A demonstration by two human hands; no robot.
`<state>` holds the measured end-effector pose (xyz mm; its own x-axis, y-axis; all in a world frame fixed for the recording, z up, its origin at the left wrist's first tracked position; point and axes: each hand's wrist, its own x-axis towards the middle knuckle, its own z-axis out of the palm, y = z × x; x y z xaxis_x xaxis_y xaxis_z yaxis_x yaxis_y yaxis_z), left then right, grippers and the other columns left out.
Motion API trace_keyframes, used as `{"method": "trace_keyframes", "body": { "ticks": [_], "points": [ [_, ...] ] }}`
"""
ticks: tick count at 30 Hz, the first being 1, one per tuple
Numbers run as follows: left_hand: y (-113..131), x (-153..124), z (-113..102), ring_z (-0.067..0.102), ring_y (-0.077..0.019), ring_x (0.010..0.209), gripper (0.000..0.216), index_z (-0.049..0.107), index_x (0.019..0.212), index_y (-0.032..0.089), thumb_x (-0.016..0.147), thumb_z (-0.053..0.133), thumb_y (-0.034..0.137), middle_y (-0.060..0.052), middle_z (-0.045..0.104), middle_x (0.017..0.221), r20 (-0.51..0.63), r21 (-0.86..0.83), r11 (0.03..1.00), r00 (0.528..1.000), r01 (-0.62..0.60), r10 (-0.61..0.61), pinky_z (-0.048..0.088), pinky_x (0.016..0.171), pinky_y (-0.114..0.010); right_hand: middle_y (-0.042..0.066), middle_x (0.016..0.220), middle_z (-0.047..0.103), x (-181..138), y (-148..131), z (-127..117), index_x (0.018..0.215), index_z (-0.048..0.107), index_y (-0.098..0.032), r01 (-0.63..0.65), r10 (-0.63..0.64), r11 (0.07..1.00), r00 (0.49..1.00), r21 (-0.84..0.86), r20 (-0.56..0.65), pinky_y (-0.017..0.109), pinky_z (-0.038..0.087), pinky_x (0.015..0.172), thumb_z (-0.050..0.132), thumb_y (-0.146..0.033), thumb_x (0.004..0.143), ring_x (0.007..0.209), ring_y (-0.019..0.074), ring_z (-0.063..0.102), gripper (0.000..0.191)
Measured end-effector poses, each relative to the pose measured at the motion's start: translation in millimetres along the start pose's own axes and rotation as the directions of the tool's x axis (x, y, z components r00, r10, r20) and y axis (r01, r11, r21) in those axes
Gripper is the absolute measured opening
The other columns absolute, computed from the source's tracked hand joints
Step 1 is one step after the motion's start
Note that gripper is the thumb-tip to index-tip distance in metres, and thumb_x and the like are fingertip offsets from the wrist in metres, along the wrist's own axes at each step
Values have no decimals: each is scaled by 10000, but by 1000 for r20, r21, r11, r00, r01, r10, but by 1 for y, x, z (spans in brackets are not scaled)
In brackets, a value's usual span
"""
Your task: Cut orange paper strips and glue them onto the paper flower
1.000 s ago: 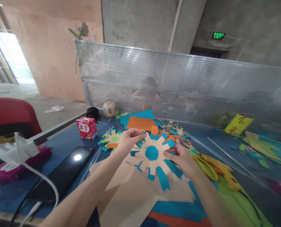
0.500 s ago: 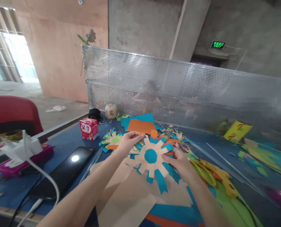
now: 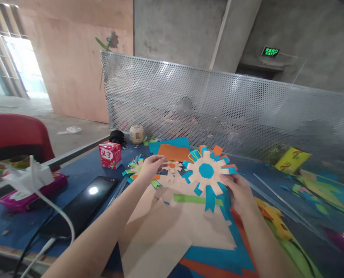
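Note:
My right hand (image 3: pixel 239 190) grips the right edge of a large paper rosette (image 3: pixel 195 175), raised over the papers. This rosette has a blue toothed centre, beige, blue and orange tabs round it, and blue tails hanging below. Closed in a pinch, my left hand (image 3: pixel 152 166) is at the left edge of a smaller paper rosette (image 3: pixel 171 166) with an orange centre and beige tabs. Partly behind my left hand lies another rosette (image 3: pixel 135 168) with a green centre. Below are beige paper sheets (image 3: pixel 157 239) and a green strip (image 3: pixel 186 199).
To the left are a red box (image 3: pixel 110 155), a black phone (image 3: pixel 79 206) and a white charger (image 3: pixel 29 177) with cables. A yellow glue gun (image 3: pixel 276 222) lies at right. A perforated metal screen (image 3: pixel 218 104) stands behind; orange paper (image 3: pixel 173 151) lies before it.
My right hand has carried the large rosette right and slightly up. My left hand has let go of it and moved slightly left, to the small orange-centred rosette, which now shows.

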<state>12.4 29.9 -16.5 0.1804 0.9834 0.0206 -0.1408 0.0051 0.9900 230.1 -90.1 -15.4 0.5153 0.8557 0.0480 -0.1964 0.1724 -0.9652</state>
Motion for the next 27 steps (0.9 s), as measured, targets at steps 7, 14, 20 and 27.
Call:
{"method": "trace_keyframes", "body": {
  "ticks": [7, 14, 20, 27],
  "points": [
    [1, 16, -22, 599, -162, 672, 206, 586, 763, 153, 618, 571, 299, -75, 645, 783, -47, 366, 914, 977, -178, 209, 409, 546, -231, -37, 587, 643, 10, 3, -5, 723, 606, -201, 19, -10, 994, 997, 111, -76, 263, 475, 522, 746, -232, 454, 555, 156, 600, 305],
    [-17, 28, -45, 576, -216, 691, 279, 620, 728, 205, 455, 670, 232, -42, 644, 710, 196, 837, 475, 959, -271, 204, 396, 617, -269, -37, 633, 646, 17, 2, -14, 642, 624, -204, 103, -89, 978, 992, 181, -85, 232, 467, 534, 729, -201, 459, 585, 128, 588, 211],
    [-25, 26, -37, 560, -214, 661, 232, 616, 670, 223, 464, 616, 115, -7, 592, 550, 246, 876, 387, 957, -288, 156, 372, 615, -272, -52, 637, 648, 16, 3, -11, 685, 622, -211, 29, -27, 989, 999, 143, -18, 225, 455, 565, 723, -215, 491, 586, 118, 583, 219],
    [-9, 22, -32, 572, -187, 654, 152, 601, 720, 214, 647, 532, 328, -37, 637, 711, 295, 790, 473, 918, -391, 265, 377, 574, -248, -33, 647, 644, 8, 9, -3, 761, 622, -192, -194, 180, 979, 968, 65, 174, 228, 446, 547, 720, -209, 506, 566, 114, 574, 273]
  ]
}}
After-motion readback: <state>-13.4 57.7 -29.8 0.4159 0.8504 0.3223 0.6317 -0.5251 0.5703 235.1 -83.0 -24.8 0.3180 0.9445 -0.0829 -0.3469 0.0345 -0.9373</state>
